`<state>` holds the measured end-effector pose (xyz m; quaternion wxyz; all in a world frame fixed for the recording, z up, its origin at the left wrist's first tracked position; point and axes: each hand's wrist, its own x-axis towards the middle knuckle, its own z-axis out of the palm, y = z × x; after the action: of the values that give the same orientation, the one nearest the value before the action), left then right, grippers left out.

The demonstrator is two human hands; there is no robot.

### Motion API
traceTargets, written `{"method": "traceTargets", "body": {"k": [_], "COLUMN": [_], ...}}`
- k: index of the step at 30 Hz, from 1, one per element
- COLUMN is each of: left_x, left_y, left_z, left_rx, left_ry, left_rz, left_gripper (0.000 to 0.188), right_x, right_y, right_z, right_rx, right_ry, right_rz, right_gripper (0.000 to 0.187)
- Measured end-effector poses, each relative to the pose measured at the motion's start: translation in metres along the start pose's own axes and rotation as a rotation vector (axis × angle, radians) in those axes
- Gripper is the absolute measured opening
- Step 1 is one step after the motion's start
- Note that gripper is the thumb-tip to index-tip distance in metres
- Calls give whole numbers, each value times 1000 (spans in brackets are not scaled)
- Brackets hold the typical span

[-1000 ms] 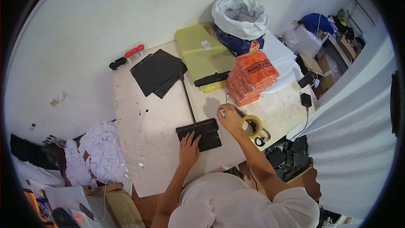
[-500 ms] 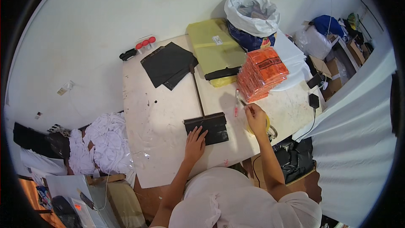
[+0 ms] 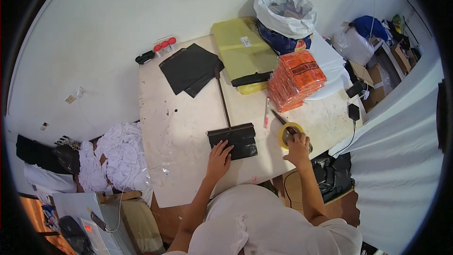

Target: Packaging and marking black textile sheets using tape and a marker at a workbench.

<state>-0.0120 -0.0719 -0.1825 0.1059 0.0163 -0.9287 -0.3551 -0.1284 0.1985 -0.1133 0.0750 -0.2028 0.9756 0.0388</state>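
Note:
My left hand (image 3: 220, 159) lies with its fingers stretched out on a folded black plastic bag (image 3: 243, 146) near the table's front. A long thin dark rod (image 3: 223, 101) reaches from the bag's far edge toward black plastic sheets (image 3: 190, 70). On the right, my right hand (image 3: 298, 151) has its fingers apart over the near edge of a yellow tape roll (image 3: 282, 136). Scissors (image 3: 278, 116) lie by the roll, their blades pointing away; the fingers partly hide their handles. Beside the blades is a clear pen with red parts (image 3: 266, 113).
Orange plastic-wrapped packets (image 3: 298, 78) are stacked at the right. Behind them stands an open white sack (image 3: 285, 16), beside a yellow plastic-wrapped package (image 3: 243, 47). Red-capped containers (image 3: 164, 44) line the back left edge. A black power adapter (image 3: 353, 111) with a cable rests at the right edge.
My right hand has moved back toward me from beside the scissor blades to the tape roll's near edge, and its fingers have spread. My left hand stays on the black bag.

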Motion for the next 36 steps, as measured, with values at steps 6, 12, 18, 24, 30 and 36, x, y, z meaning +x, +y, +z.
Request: {"method": "traceTargets", "body": {"k": [6, 12, 18, 24, 30, 36], "left_x": [5, 16, 28, 24, 21, 19], "left_y": [7, 65, 131, 151, 182, 180], "left_z": [1, -20, -35, -62, -99, -112], "left_rx": [-17, -667, -601, -837, -1232, -1151], "left_ry": [-7, -221, 20, 106, 99, 26], "left_rz": [-30, -122, 192, 87, -116, -39], "left_gripper": [32, 38, 44, 30, 22, 27], "right_x": [0, -18, -30, -33, -27, -41], "right_y": [19, 4, -40, -55, -60, -71], "right_z": [19, -22, -62, -79, -96, -107], "right_rx": [84, 1134, 1738, 1642, 1362, 1397], "right_ry": [333, 173, 165, 220, 399, 406], "right_rz": [-107, -14, -311, -489, -752, -722], "right_gripper": [25, 24, 25, 21, 19, 16]}}
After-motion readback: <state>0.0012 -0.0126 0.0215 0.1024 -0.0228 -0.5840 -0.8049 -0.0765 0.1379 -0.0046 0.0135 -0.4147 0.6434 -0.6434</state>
